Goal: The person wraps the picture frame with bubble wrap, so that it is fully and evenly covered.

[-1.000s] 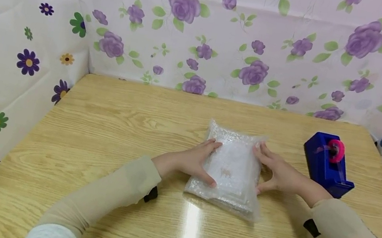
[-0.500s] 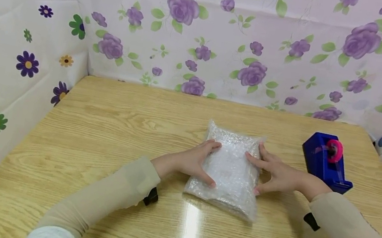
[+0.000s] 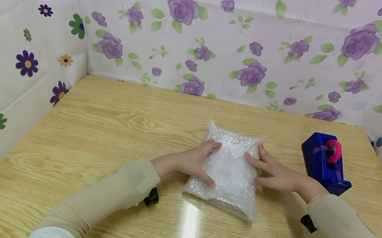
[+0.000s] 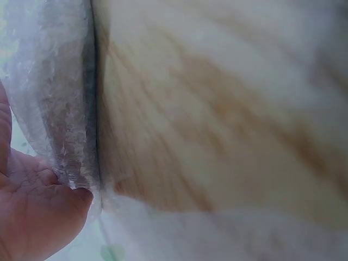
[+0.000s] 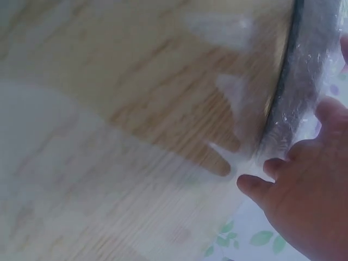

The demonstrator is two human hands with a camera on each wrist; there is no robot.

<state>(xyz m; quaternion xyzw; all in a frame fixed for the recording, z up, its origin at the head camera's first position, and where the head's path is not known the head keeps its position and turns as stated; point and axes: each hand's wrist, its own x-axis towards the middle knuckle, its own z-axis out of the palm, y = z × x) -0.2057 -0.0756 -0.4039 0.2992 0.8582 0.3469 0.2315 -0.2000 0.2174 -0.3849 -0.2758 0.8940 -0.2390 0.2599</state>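
A flat package in clear bubble wrap (image 3: pixel 229 171) lies on the table, a little right of the middle. Whatever the wrap covers shows only as a pale shape. My left hand (image 3: pixel 191 162) rests on its left side with thumb and fingers spread apart. From the right, my right hand (image 3: pixel 278 175) lays extended fingers over the package's right edge. The left wrist view has the wrapped edge (image 4: pixel 68 98) beside my hand (image 4: pixel 41 212). In the right wrist view, my fingers (image 5: pixel 253 187) are beside the wrap (image 5: pixel 304 76).
A blue tape dispenser (image 3: pixel 323 166) with a pink-cored roll stands right of the package, just beyond my right wrist. The wood-grain table (image 3: pixel 130 117) reaches back to a flowered cloth (image 3: pixel 225 49). Another patterned cloth (image 3: pixel 7 63) hangs at the left.
My right hand has shifted its fingers inward over the package's right edge, and the wrap's loose layer now covers the print seen earlier. My left hand stays put.
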